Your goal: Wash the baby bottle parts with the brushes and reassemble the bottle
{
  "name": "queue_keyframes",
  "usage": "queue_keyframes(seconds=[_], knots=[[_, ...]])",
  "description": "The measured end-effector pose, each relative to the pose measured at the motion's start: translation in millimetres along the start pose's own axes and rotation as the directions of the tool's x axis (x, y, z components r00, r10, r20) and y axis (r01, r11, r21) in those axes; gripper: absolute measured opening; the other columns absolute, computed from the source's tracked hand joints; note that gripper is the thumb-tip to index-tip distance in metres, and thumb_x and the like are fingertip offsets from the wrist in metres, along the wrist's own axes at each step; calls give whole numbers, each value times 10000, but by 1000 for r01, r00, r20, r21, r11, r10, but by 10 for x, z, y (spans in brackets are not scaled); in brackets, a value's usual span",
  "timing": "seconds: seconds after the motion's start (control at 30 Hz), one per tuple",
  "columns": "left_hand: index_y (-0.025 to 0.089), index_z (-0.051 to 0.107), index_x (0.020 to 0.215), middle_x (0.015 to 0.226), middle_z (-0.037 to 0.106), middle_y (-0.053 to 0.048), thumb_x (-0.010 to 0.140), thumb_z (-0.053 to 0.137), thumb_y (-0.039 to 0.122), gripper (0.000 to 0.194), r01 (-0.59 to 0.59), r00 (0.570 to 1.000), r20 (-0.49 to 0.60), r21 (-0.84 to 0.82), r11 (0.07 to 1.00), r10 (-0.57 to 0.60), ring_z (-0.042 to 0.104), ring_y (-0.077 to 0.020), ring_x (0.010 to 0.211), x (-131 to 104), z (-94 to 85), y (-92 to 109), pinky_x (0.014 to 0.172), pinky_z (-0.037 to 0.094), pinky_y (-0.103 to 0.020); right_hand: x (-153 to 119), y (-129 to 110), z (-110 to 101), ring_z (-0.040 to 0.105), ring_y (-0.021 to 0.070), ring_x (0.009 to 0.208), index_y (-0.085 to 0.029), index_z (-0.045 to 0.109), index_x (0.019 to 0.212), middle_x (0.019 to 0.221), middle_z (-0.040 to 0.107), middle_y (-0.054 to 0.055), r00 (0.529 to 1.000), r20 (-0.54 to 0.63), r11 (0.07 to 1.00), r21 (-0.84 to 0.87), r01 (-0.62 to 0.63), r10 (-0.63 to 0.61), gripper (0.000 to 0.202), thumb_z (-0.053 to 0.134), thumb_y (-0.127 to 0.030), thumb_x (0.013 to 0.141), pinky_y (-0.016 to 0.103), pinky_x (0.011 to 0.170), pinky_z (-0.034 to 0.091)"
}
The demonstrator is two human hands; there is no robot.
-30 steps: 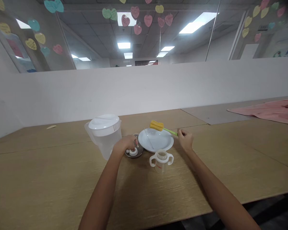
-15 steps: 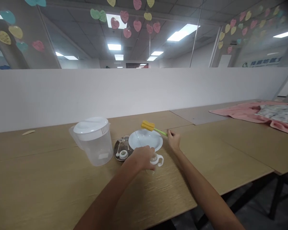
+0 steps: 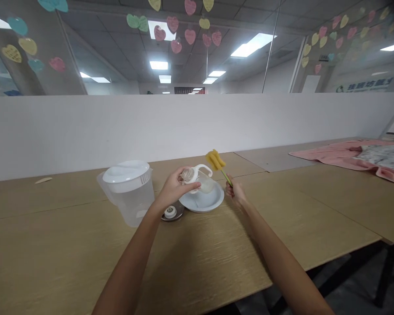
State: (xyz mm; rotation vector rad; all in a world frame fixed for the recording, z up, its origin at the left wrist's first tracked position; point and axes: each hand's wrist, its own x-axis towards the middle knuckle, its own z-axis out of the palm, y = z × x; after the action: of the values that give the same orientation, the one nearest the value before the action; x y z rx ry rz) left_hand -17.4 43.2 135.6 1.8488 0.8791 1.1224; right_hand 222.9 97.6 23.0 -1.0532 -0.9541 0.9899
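Note:
My left hand [image 3: 178, 185] is closed round a clear baby bottle [image 3: 206, 183] with a white curved handle. The bottle lies tilted on its side in the air over a white bowl [image 3: 202, 204], its neck toward the left. In my right hand [image 3: 235, 190] is the green stick of a yellow sponge brush [image 3: 216, 160], sponge end up, just right of the bottle and apart from it. Left of the bowl, a metal dish [image 3: 180, 211] carries a white ring-shaped cap [image 3: 170, 212]; my left hand and wrist hide part of the dish.
A translucent pitcher [image 3: 136, 203] with a white lid stands left of the dish. A pink cloth [image 3: 335, 151] with a patterned piece lies at the far right. A thin flat tan piece [image 3: 43, 180] rests at the back left, before the white partition [image 3: 85, 131].
My left hand has lifted the bottle off the table and tipped it over the bowl. The brush has swung more upright in my right hand.

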Motion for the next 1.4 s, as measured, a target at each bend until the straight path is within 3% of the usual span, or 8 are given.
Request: queue_keyframes(seconds=[0.2,0.43,0.57,0.73,0.93,1.13,1.23,1.4], knots=[[188,609,1081,1005,651,-43,628,743,341,496,-26,977,-185,394,919,107,596,-217,932,100,-100,-205,819,465,-327,8,-566,156,203,40,399,-166,518,519,399,271,-89,980,103,955,-229,190,-171,519,685,-656,566,222,397,168],[233,632,1131,921,541,-52,609,751,339,546,108,915,-326,767,632,240,563,-236,898,75,-186,-171,755,458,-319,-244,-1543,269,422,101,538,-170,638,587,561,533,-7,913,244,554,-733,394,-326,436,667,-604,621,243,506,280],[241,640,1118,900,523,-54,677,683,251,443,68,917,-243,877,476,317,540,-229,905,44,-93,-154,761,442,-307,-594,-1639,515,429,110,502,-198,652,596,541,532,-4,895,203,324,-881,344,-397,332,615,-502,724,246,495,260],[259,635,1120,896,526,-54,712,641,222,409,-41,923,-110,924,380,368,526,-221,898,9,104,-126,778,425,-312,-758,-1541,834,475,126,538,-197,668,665,576,575,14,861,339,129,-902,412,-378,258,580,-407,786,249,514,255],[267,624,1125,928,531,-66,710,626,163,428,-16,919,-109,950,313,378,518,-228,899,24,109,-150,765,415,-320,-672,-1637,541,498,125,561,-208,666,678,622,598,7,906,287,249,-895,370,-312,308,585,-495,755,237,510,278],[224,603,1127,966,555,-105,739,500,26,447,-27,931,-11,994,102,364,511,-258,930,51,67,-251,806,394,-374,-507,-1683,-7,578,160,673,-226,669,735,723,652,15,961,159,360,-903,233,-225,306,619,-526,693,242,560,365],[210,613,1107,984,563,-115,763,519,83,379,17,952,-73,982,186,296,518,-272,974,73,28,-295,827,401,-388,-322,-1618,-209,603,194,735,-230,674,773,782,669,40,963,-55,304,-952,29,-264,282,623,-496,697,268,592,382],[213,499,1263,1060,603,-73,712,659,437,616,32,981,-156,726,687,118,569,-235,974,57,7,-180,798,456,-312,176,-1236,-341,622,244,821,-165,671,857,851,675,120,973,-167,251,-960,-124,-158,373,540,-504,774,299,623,407]])
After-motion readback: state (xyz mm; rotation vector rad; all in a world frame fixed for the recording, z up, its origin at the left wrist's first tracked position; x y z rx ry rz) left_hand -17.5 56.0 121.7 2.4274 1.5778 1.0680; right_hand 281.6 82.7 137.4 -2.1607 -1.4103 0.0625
